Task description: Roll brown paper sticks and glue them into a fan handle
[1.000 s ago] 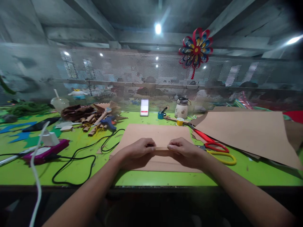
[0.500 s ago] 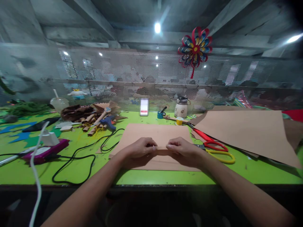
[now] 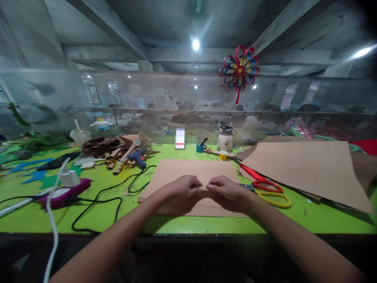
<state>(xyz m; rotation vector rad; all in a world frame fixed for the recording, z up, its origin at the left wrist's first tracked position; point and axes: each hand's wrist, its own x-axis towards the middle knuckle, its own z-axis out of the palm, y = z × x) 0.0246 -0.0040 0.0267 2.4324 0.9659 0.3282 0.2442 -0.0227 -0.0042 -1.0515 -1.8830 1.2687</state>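
Hands (image 3: 185,193) closer together than earlier, forearms (image 3: 126,236) aslant, fingertips (image 3: 209,186) in a pinch on a narrow brown strip (image 3: 204,188).

Paper strip (image 3: 204,188): between left hand (image 3: 184,192) and right hand (image 3: 228,192)
Paper stack (image 3: 194,167): on table (image 3: 188,226), beneath both hands
Scissors (image 3: 265,193): right of paper stack
Glue gun (image 3: 138,158): left of it
Phone (image 3: 180,138): behind, left of bottle (image 3: 225,140)

Upper right, we have a red, blue and yellow looped-petal flower (image 3: 240,70); below it we spot a cream, dark-lidded bottle (image 3: 225,141); and over at lower left, a purple plastic power strip (image 3: 74,191) bearing a white block-shaped plug (image 3: 70,179)!
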